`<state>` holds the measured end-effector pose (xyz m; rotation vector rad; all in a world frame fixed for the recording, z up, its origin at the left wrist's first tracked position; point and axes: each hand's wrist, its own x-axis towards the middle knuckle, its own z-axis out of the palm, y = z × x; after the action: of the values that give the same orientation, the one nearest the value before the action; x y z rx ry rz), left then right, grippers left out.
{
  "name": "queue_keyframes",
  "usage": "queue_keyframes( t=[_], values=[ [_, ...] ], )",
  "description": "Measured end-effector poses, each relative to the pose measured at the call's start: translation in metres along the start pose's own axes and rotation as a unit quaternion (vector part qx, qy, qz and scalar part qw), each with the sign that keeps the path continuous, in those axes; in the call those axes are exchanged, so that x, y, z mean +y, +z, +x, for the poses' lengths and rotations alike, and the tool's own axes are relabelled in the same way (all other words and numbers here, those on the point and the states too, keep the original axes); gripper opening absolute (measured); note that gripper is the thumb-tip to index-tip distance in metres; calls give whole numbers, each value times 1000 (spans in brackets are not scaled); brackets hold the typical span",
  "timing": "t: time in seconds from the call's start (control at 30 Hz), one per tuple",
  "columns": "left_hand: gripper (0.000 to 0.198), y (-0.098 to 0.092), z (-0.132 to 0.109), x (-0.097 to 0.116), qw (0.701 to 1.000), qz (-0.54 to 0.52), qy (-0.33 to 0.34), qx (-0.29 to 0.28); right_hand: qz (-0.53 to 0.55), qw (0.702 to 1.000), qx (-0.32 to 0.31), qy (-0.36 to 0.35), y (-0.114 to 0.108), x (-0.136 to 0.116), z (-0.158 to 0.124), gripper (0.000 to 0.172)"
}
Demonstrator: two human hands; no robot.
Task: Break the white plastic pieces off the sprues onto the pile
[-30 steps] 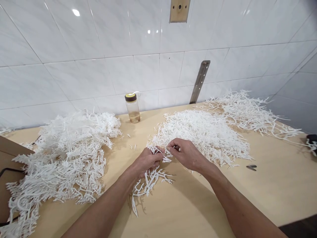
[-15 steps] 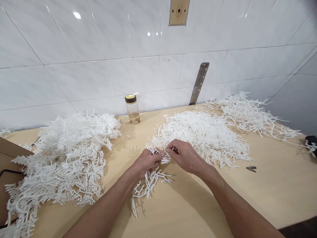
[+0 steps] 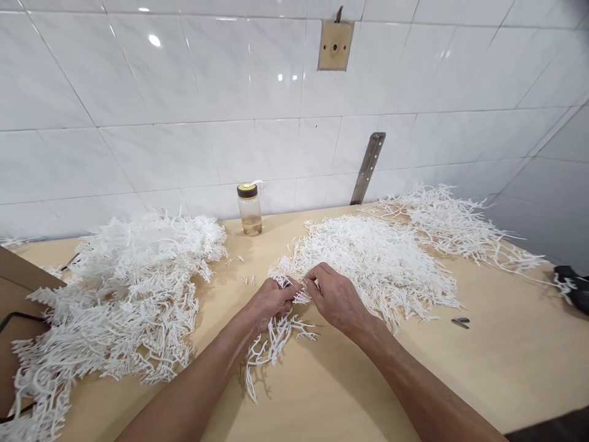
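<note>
Tiled wall (image 3: 184, 147) filled the upper frame; pale wooden table (image 3: 515, 356) ran across the lower part. Big white heap (image 3: 133, 294) of branching strands at left, flatter white pile (image 3: 377, 258) of short pieces right of centre, looser white tangle (image 3: 451, 224) of longer branches behind it at upper right. Part of a brown panel (image 3: 23, 276) at the left edge.

At lower centre, the right hand (image 3: 338, 301) had thumb and forefinger tips together; too small to tell if a piece was pinched there. The left hand (image 3: 271, 301) had its fingers clamped around a white sprig (image 3: 276, 334), whose forked ends hung toward the lower centre and stuck out near the right fingertips.

Step in hand, as judged: picking at the sprig's tips. Next move would likely call for a firm left grip and a fine right pinch on one tip.

Smaller things: metal strip (image 3: 368, 169) against the wall, upper right of centre; capped bottle (image 3: 250, 212) near centre; small metal tool (image 3: 460, 322) at right; loose bits (image 3: 249, 280) just left of the hands.
</note>
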<state>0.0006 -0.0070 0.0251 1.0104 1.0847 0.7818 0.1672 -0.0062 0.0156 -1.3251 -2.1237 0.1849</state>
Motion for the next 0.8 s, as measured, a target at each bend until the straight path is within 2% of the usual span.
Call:
queue_keyframes(
  t=[0.13,0.23,0.33,0.5,0.8],
  values=[
    [49,2,-3,-1,999,-2,21,-30,-46,997,36,41,-5,19,4,23],
    [42,6,-5,-1,999,16,39,-32,-44,986,128,94,-16,39,7,16],
    [41,7,-7,-1,999,15,47,-17,4,981,155,119,-23,46,8,10],
    [41,7,-8,2,999,36,35,-7,94,984,102,111,-21,30,6,20],
    [47,5,-3,-3,997,73,37,-8,198,969,-98,114,-24,7,3,32]
  ],
)
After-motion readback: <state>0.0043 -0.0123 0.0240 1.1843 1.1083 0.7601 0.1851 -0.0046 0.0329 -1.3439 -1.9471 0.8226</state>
